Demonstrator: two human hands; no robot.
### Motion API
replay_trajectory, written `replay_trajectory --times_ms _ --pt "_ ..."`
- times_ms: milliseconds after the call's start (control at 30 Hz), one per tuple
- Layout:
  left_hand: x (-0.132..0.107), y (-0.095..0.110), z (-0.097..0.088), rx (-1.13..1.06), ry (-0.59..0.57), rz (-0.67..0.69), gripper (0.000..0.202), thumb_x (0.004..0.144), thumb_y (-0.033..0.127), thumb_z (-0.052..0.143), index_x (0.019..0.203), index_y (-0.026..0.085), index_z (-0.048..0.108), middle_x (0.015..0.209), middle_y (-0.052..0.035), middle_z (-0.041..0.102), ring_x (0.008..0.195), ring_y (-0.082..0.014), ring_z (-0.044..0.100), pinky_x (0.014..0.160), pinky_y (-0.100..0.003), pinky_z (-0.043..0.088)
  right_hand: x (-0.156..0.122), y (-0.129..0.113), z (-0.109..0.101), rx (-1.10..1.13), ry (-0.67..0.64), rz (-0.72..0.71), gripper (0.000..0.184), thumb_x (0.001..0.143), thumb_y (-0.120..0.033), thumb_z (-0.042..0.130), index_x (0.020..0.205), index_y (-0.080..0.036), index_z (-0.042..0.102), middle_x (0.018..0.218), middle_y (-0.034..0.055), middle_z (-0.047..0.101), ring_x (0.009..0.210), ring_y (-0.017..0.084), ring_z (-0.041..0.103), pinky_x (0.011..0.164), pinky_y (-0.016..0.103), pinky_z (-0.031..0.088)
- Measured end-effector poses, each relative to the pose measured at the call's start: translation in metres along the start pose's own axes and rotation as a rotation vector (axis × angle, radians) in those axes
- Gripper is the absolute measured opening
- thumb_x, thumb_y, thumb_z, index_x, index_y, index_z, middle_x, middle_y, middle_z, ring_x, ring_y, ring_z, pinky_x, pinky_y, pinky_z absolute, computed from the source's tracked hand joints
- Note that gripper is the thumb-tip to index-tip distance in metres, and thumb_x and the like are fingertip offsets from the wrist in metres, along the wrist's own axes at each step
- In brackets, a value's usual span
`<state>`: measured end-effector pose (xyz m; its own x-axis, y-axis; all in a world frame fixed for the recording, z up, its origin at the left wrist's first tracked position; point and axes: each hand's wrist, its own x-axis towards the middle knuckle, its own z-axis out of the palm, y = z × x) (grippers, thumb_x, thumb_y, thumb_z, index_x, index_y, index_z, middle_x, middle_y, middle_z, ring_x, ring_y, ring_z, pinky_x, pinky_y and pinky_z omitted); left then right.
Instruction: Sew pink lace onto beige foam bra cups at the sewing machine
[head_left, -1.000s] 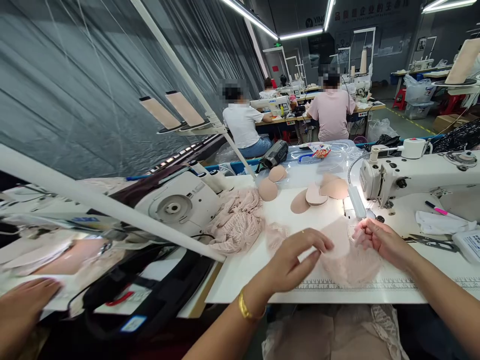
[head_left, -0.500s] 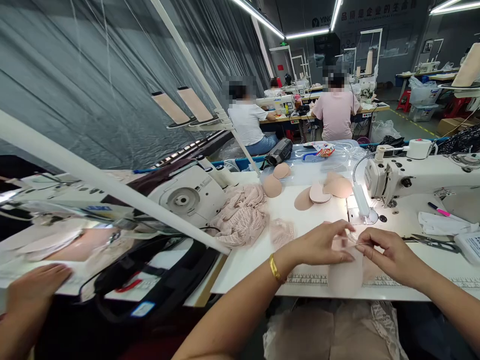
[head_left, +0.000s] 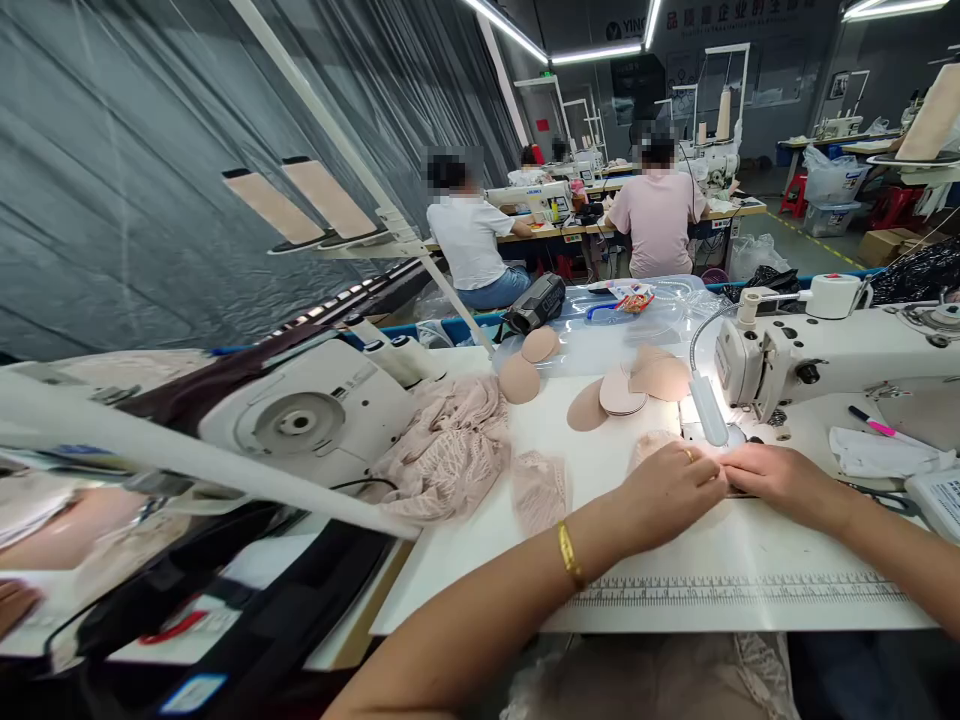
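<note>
My left hand (head_left: 675,497), with a ring and a gold bracelet (head_left: 570,555), rests at the sewing machine's needle area with its fingers curled in. Beyond its knuckles shows a piece of thin beige fabric (head_left: 651,448), mostly covered by the hand. My right hand (head_left: 780,482) meets it fingertip to fingertip just in front of the sewing machine (head_left: 761,365), fingers pressed together; what lies under them is hidden. Lit by a small lamp (head_left: 707,410), the needle plate is partly covered by my hands. Left of them lies a beige lace piece (head_left: 540,490).
Beige oval pads (head_left: 622,390) lie behind my hands, and a heap of lace fabric (head_left: 457,440) to the left. Scissors (head_left: 889,497) rest by my right wrist. A printed ruler (head_left: 720,590) runs along the table front. A white pole (head_left: 225,455) crosses at left; other people sit ahead.
Both hands have come down and forward from above the table front to the needle area. The pale pad-like piece that hung below them is no longer visible there. The view has shifted right.
</note>
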<state>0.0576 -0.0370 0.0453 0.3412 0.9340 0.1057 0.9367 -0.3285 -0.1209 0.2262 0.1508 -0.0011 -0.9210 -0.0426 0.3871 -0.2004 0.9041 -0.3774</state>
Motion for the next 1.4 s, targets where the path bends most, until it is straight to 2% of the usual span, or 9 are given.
replay_trajectory --times_ms 100,200,267,467,667,767,1000,1200,1400 --pt "0.014 -0.014 0.027 0.000 0.019 -0.044 0.012 0.092 0.006 0.059 0.090 0.016 0.063 0.086 -0.0061 0.065 0.076 -0.0211 0.058 0.065 -0.035 0.042 -0.004 0.010 -0.002 -0.074 0.038 -0.058 0.038 0.103 -0.011 0.047 0.118 -0.031 0.075 0.121 0.0027 0.078 0.103 0.022 0.072 0.080 0.033 0.057" --pt "0.014 -0.018 0.046 0.019 0.130 -0.080 0.016 0.090 0.004 0.057 0.081 0.017 0.060 0.081 -0.0048 0.061 0.075 -0.0203 0.055 0.063 -0.033 0.036 -0.010 0.011 -0.004 -0.210 0.024 -0.097 0.044 0.101 -0.002 0.042 0.123 -0.026 0.072 0.112 0.0064 0.077 0.096 0.021 0.070 0.075 0.033 0.053" --pt "0.011 -0.016 0.051 0.022 0.208 -0.100 0.019 0.090 0.003 0.055 0.078 0.018 0.058 0.082 -0.0046 0.060 0.076 -0.0197 0.053 0.063 -0.033 0.034 -0.013 0.010 -0.006 -0.231 -0.016 -0.099 0.043 0.101 -0.002 0.041 0.123 -0.025 0.070 0.105 0.0061 0.075 0.091 0.020 0.068 0.072 0.032 0.050" --pt "0.008 -0.012 0.048 -0.016 0.318 -0.105 0.021 0.086 0.000 0.052 0.074 0.017 0.055 0.075 -0.0026 0.053 0.069 -0.0176 0.043 0.063 -0.032 0.031 -0.012 0.009 -0.007 -0.167 -0.026 -0.069 0.040 0.104 -0.006 0.042 0.128 -0.025 0.068 0.103 0.0067 0.072 0.088 0.020 0.065 0.063 0.030 0.046" --pt "0.010 -0.012 0.045 -0.028 0.292 -0.144 0.019 0.089 0.004 0.054 0.075 0.017 0.057 0.076 -0.0031 0.053 0.069 -0.0177 0.041 0.062 -0.032 0.031 -0.012 0.009 -0.004 -0.173 -0.034 -0.051 0.038 0.106 -0.010 0.043 0.131 -0.024 0.066 0.103 0.0073 0.070 0.086 0.021 0.063 0.061 0.030 0.045" --pt "0.010 -0.011 0.048 -0.051 0.301 -0.158 0.020 0.095 0.010 0.054 0.077 0.017 0.059 0.077 -0.0035 0.057 0.071 -0.0183 0.045 0.063 -0.033 0.034 -0.013 0.009 -0.004 -0.165 -0.042 -0.043 0.039 0.106 -0.010 0.042 0.134 -0.024 0.065 0.103 0.0074 0.070 0.086 0.021 0.063 0.062 0.030 0.046" --pt "0.012 -0.013 0.057 -0.161 0.345 -0.101 0.028 0.108 0.019 0.044 0.090 0.018 0.066 0.088 -0.0069 0.068 0.079 -0.0186 0.059 0.078 -0.034 0.047 -0.013 0.011 0.000 -0.150 -0.041 -0.014 0.039 0.106 -0.012 0.043 0.135 -0.026 0.067 0.104 0.0079 0.072 0.088 0.022 0.064 0.065 0.032 0.050" --pt "0.019 -0.030 0.062 -0.058 0.376 0.019 0.035 0.110 0.022 0.041 0.089 0.016 0.069 0.085 -0.0076 0.071 0.079 -0.0207 0.062 0.081 -0.038 0.051 -0.011 0.009 -0.001 -0.230 -0.039 0.011 0.035 0.106 -0.013 0.041 0.127 -0.024 0.066 0.100 0.0070 0.069 0.076 0.020 0.059 0.061 0.031 0.046" --pt "0.027 -0.053 0.054 -0.124 0.317 0.065 0.025 0.109 0.025 0.049 0.101 0.015 0.071 0.104 -0.0106 0.077 0.097 -0.0229 0.067 0.092 -0.038 0.055 -0.007 0.007 0.000 -0.310 -0.022 0.069 0.032 0.106 -0.013 0.040 0.119 -0.023 0.067 0.087 0.0025 0.062 0.058 0.016 0.045 0.052 0.030 0.034"
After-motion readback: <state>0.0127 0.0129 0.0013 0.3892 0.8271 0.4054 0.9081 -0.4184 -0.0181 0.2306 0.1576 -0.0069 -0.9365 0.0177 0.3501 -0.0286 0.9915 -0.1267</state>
